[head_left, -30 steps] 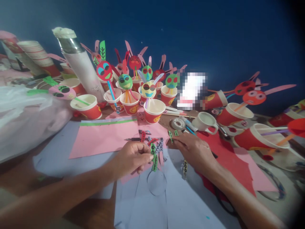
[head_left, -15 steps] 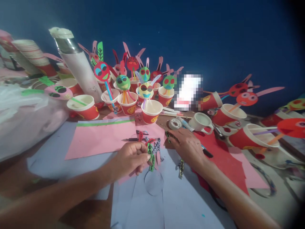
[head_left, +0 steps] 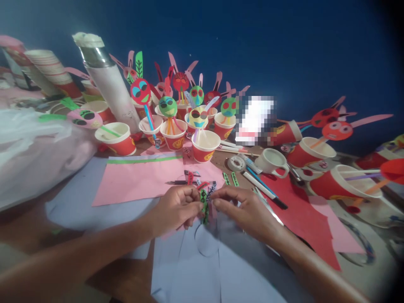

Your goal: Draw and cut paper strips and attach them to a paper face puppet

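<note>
My left hand (head_left: 183,207) is closed in a pinch on a green paper strip (head_left: 203,196) with black markings, near the middle of the table. Just to its right, my right hand (head_left: 235,206) has thumb and forefinger nearly together beside the patterned strips; what lies between its fingertips, if anything, is too small to make out. Red and white cut pieces and a black pen (head_left: 176,182) are beyond my left hand. Two small green strips (head_left: 231,179) lie behind my right hand, near a roll of white tape (head_left: 236,163).
Red paper cups (head_left: 205,147) with round paper faces on straws stand across the back. A thermos (head_left: 110,84) and a plastic bag (head_left: 41,155) are at the left. A white mug (head_left: 271,162), pens and red paper (head_left: 311,219) lie at the right.
My right hand has moved left and toward me, from the green strips to beside my left hand. Two green strips now show where it was. The view has shifted slightly.
</note>
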